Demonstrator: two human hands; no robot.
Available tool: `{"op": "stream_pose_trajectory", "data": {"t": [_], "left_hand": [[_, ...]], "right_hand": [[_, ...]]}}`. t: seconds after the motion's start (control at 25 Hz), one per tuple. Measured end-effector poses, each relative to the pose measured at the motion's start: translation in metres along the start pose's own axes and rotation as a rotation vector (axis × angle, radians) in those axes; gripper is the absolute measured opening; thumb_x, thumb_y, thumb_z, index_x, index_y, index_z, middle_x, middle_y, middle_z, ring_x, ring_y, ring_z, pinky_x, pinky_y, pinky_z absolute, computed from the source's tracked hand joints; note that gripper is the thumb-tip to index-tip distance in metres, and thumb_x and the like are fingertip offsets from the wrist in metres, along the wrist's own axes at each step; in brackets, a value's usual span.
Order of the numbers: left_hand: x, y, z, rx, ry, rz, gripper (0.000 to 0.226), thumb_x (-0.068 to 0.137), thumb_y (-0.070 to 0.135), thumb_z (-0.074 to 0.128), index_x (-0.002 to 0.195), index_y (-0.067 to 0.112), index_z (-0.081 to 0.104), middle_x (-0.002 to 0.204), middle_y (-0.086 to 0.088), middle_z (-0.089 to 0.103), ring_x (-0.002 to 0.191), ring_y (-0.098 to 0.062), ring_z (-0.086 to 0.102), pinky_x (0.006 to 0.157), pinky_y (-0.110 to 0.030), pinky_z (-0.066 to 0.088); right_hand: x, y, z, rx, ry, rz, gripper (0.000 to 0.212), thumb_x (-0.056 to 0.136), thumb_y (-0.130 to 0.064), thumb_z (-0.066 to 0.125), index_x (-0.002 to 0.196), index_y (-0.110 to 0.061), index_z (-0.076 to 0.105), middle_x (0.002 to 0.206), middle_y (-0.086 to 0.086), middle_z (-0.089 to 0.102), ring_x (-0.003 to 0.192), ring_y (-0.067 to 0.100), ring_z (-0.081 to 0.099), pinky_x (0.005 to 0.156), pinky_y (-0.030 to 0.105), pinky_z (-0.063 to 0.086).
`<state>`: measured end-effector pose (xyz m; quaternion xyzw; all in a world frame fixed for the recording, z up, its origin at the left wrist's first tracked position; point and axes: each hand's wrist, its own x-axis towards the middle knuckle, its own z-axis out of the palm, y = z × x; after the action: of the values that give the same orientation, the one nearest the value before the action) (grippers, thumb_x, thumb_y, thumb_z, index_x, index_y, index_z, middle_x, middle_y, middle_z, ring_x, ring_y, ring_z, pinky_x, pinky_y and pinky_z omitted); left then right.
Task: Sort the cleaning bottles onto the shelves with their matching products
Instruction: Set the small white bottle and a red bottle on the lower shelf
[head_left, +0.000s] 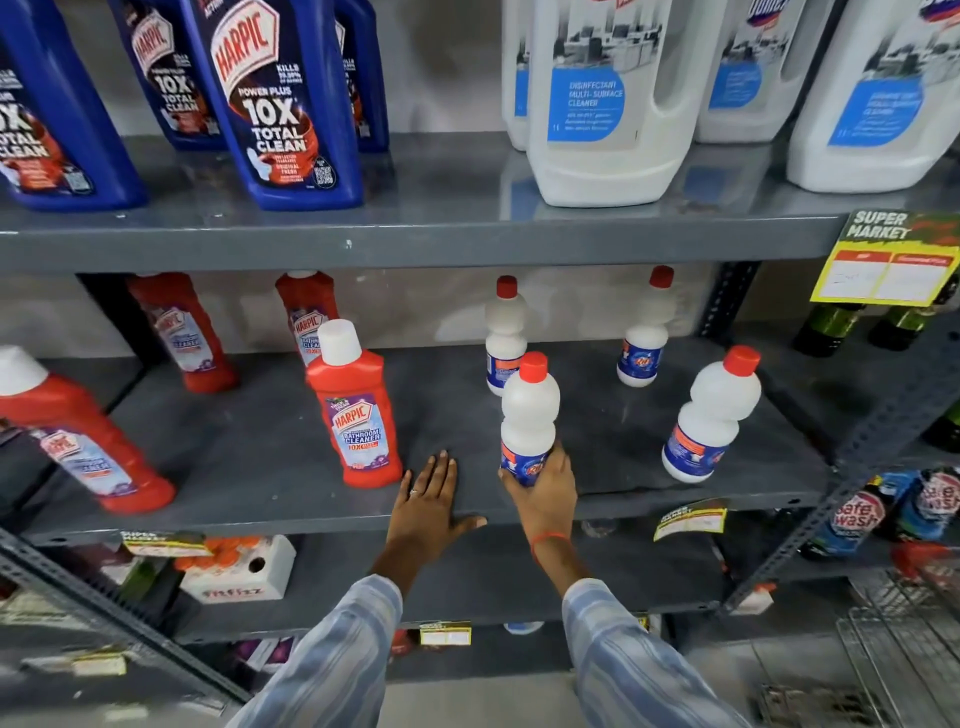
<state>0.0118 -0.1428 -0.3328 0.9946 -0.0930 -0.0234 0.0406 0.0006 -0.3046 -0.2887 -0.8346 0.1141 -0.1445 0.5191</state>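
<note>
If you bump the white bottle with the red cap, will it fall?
Probably yes: the white bottle is tall and narrow, so likely tippy. The right hand grips only its base. Its plastic looks smooth, maybe slippery.

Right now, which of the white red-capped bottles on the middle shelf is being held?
The front-centre white plastic bottle with the red cap; the right hand grips its base. The other three stand untouched.

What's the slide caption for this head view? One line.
Right hand grips a white red-capped bottle on the middle shelf among matching bottles; left hand rests flat beside red Harpic bottles.
</note>
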Motion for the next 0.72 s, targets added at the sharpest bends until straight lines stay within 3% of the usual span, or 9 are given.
{"op": "stream_pose_trajectory", "data": {"t": [0.24, 0.52, 0.64, 0.72], "left_hand": [[0.001, 0.001, -0.001, 0.003, -0.032, -0.003, 0.132, 0.040, 0.087, -0.031, 0.148, 0.013, -0.009, 0.152, 0.000, -0.019, 0.144, -0.020, -0.009, 0.114, -0.039, -0.006], [0.002, 0.003, -0.005, 0.042, -0.084, -0.023, 0.130, 0.042, 0.088, -0.028, 0.148, 0.014, -0.010, 0.158, -0.003, -0.011, 0.144, -0.020, -0.009, 0.114, -0.040, -0.004], [0.004, 0.005, -0.016, 0.009, -0.172, -0.045, 0.106, 0.073, 0.084, 0.011, 0.148, 0.013, -0.009, 0.158, -0.003, -0.012, 0.144, -0.018, -0.010, 0.115, -0.042, -0.003], [0.000, 0.003, -0.023, -0.017, -0.121, 0.002, 0.101, 0.081, 0.076, 0.033, 0.149, 0.011, -0.003, 0.158, -0.004, -0.009, 0.144, -0.018, -0.005, 0.116, -0.042, -0.003]], "right_hand": [[-0.004, -0.001, 0.004, -0.024, -0.027, -0.007, 0.073, 0.073, -0.027, 0.076, 0.133, -0.010, 0.038, 0.132, 0.015, 0.052, 0.119, 0.031, 0.052, 0.099, 0.046, 0.047], [-0.003, 0.002, 0.002, -0.041, -0.084, 0.026, 0.082, 0.069, -0.028, 0.079, 0.135, -0.010, 0.032, 0.135, 0.015, 0.048, 0.123, 0.032, 0.049, 0.099, 0.046, 0.047], [-0.015, -0.001, 0.000, 0.009, 0.005, 0.015, 0.092, 0.067, -0.032, 0.080, 0.138, -0.010, 0.027, 0.137, 0.018, 0.040, 0.126, 0.030, 0.042, 0.097, 0.043, 0.047], [-0.028, -0.012, 0.000, 0.023, 0.189, -0.134, 0.080, 0.069, -0.033, 0.079, 0.132, -0.010, 0.037, 0.128, 0.020, 0.045, 0.116, 0.024, 0.045, 0.092, 0.038, 0.049]]}}
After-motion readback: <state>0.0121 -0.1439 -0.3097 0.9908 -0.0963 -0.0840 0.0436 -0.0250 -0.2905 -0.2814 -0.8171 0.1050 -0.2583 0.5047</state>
